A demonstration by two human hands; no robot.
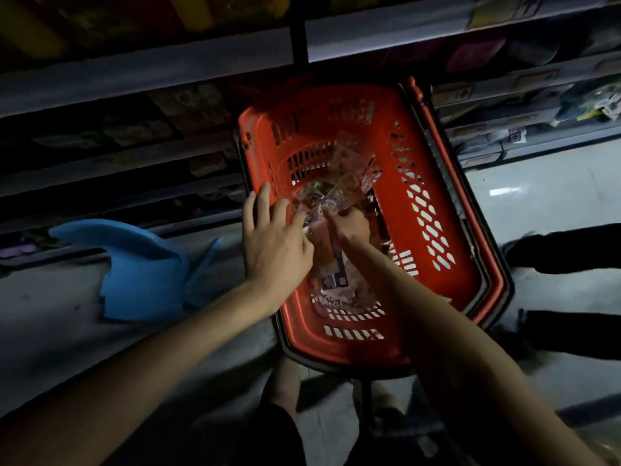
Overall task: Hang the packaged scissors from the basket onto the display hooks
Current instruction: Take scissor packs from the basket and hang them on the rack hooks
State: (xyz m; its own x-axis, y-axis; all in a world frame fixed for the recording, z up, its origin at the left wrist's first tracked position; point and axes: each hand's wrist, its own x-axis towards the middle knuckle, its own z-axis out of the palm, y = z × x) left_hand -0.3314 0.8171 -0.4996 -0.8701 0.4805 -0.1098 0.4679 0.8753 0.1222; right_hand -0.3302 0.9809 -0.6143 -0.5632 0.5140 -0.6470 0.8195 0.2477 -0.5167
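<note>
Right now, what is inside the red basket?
Clear packets lie piled in the basket, and the left hand and right hand reach in among them. The scissors themselves are too dim to make out, and the hands cover the packets beneath them.

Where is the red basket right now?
Head view, centre-right: the red basket sits on the floor before the shelves, a blue object on its left. The left hand and right hand reach into it.

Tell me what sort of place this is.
Most likely a shop aisle: a red shopping basket sits on the floor, holding packaged scissors, beside stocked shelves whose edges carry price labels.
</note>
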